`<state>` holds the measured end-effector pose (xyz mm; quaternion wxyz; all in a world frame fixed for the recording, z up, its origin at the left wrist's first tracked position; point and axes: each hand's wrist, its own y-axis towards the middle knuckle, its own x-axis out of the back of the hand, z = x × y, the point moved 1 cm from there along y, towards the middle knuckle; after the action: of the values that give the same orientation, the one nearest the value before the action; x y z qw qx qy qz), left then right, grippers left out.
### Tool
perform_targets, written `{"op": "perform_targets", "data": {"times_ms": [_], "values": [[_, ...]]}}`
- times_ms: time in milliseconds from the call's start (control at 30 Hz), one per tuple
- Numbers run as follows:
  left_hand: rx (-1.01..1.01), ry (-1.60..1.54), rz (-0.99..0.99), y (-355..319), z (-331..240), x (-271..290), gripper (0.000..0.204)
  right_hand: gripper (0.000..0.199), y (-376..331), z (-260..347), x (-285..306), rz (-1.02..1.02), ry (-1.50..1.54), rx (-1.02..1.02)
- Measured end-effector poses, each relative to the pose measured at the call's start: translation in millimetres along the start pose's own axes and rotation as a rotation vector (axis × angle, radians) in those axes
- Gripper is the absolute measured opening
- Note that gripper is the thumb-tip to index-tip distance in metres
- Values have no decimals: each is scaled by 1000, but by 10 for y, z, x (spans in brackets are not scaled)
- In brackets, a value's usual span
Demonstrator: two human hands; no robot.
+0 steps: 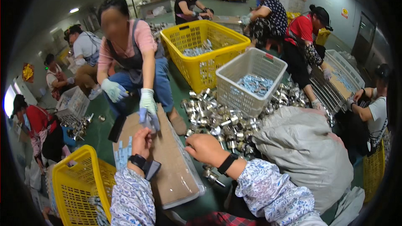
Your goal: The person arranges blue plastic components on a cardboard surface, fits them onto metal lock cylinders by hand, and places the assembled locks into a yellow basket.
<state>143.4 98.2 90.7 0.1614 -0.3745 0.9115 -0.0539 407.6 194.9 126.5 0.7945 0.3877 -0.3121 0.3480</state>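
Observation:
My left hand (142,143) is over the cardboard-topped board (167,175), its fingertips pinched together. They meet or nearly meet the gloved hand (148,108) of a person seated opposite, where a pale, semi-clear piece shows, too blurred to name. Whether my fingers grip that piece is unclear. To the right, my right hand (206,148) hovers with curled fingers between the board and a heap of shiny metal fittings (226,121); anything inside it is hidden. Several light-blue strips (123,152) lie on the board's left side, beside my left wrist.
A yellow crate (79,184) stands at my lower left, another yellow crate (209,65) farther ahead. The grey crate (251,81) holds blue-and-silver pieces. A bulky grey sack (303,155) lies by my right forearm. A black block-like thing (117,128) touches the board. Other people sit around.

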Motion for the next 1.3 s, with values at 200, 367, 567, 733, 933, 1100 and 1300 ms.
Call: {"op": "perform_targets", "data": {"times_ms": [200, 367, 567, 733, 933, 1100, 1300], "values": [[77, -4, -33, -265, 291, 173, 17, 24, -45, 89, -182, 25, 59, 12], [102, -38, -90, -268, 213, 193, 75, 23, -150, 238, 83, -23, -7, 14], [150, 26, -75, -196, -75, 167, 97, 21, -188, 321, 8, 20, 29, 86], [126, 23, -27, 114, -96, -25, 59, 20, -95, 331, 98, 54, 20, 51], [39, -31, -64, 163, 32, -176, 28, 22, -30, 266, 112, 120, 40, 25], [-1, -124, -100, 21, 134, -261, 22, 21, 3, 244, 121, 127, 6, 31], [-18, -277, -173, -392, 409, -449, 17, 20, -13, 135, 8, 74, -4, 13]]}}
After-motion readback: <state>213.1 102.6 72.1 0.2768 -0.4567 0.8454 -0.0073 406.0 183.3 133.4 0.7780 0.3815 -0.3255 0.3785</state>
